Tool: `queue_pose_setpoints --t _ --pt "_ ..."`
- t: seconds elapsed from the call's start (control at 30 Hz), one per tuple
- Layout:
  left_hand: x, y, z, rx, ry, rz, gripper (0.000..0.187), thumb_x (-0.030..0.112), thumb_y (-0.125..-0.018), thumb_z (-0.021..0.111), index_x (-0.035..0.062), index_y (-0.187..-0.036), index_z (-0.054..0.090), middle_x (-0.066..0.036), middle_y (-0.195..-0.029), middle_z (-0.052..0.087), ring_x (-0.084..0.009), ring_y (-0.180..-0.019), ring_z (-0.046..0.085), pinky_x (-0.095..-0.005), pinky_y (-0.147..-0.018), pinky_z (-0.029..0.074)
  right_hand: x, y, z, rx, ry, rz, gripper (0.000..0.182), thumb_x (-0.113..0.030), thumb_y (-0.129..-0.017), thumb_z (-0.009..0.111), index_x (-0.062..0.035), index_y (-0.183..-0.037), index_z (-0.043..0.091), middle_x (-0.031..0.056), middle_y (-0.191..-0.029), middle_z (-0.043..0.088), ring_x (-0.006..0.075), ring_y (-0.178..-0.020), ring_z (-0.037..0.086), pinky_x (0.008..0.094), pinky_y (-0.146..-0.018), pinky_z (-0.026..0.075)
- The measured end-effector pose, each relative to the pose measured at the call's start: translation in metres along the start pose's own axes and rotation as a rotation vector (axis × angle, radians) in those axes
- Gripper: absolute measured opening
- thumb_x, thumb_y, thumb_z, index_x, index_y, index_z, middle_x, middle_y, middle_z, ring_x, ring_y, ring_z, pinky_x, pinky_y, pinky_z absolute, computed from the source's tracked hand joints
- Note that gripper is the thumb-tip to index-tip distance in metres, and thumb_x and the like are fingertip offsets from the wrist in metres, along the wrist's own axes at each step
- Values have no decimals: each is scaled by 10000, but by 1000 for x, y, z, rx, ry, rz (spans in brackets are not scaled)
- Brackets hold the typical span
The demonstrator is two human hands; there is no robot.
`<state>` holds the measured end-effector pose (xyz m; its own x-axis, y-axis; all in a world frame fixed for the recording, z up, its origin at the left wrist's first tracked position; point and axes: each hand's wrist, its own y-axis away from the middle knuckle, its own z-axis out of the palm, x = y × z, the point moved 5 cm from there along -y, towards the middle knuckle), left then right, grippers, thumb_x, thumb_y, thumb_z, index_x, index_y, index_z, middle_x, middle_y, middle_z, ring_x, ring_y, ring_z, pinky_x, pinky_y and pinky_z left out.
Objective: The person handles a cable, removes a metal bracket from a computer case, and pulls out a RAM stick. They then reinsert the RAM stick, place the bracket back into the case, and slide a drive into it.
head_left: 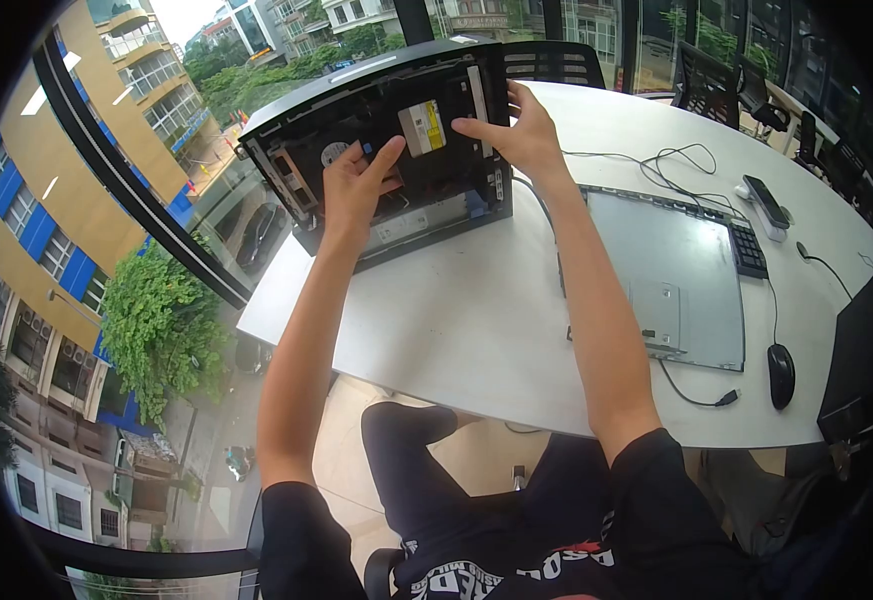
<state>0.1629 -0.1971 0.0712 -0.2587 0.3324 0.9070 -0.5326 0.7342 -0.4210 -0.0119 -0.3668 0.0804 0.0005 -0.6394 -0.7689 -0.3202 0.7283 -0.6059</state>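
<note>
An open black computer case (426,225) stands tilted at the table's far left edge, its inside facing me. Inside it a metal drive with a yellow and white label (422,128) shows near the top. My left hand (358,185) reaches into the case, thumb up and fingers partly hidden inside. My right hand (524,130) grips the case's upper right edge, its thumb pointing toward the labelled drive and its fingers behind the frame. A flat metal side panel (666,270) lies on the table to the right of the case.
On the white table (446,325) are a black mouse (780,376), a numeric keypad (747,250), a dark handheld device (766,200) on a white stand and loose cables (691,395). A black monitor (861,345) borders the right. Chairs (706,95) stand beyond; windows are at left.
</note>
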Motion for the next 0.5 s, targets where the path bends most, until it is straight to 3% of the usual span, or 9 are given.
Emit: queue_pose_setpoints --t 0.13,0.23,0.33,0.5 --pt "-4 -3 2 -3 21 1 433 291 -928 798 -9 -1215 676 -109 -1056 748 -187 -961 723 -340 -861 588 -2 2 -2 5 -7 2 1058 -433 -629 962 76 -1425 487 258 -1366 607 345 -1271 611 400 -1071 495" --pt "2 -1 8 45 47 36 351 244 -927 806 -18 -1133 697 -97 -973 754 -138 -848 717 -264 -739 590 2 -1 -3 35 33 -17 1032 -424 -626 962 81 -1403 507 243 -1308 624 337 -1219 630 402 -1032 515" --pt "-2 -6 6 42 20 63 347 241 -931 803 -23 -1130 696 -89 -961 752 -127 -832 710 -255 -720 587 5 -1 -4 49 53 -3 996 -419 -627 960 85 -1368 528 221 -1235 637 320 -1145 650 393 -986 533" --pt "-3 -7 7 43 9 55 377 255 -934 798 -16 -1171 688 -89 -1009 750 -144 -878 712 -280 -775 589 9 -1 -6 22 40 48 927 -416 -623 966 90 -1281 554 198 -1159 641 299 -1078 657 376 -941 544"
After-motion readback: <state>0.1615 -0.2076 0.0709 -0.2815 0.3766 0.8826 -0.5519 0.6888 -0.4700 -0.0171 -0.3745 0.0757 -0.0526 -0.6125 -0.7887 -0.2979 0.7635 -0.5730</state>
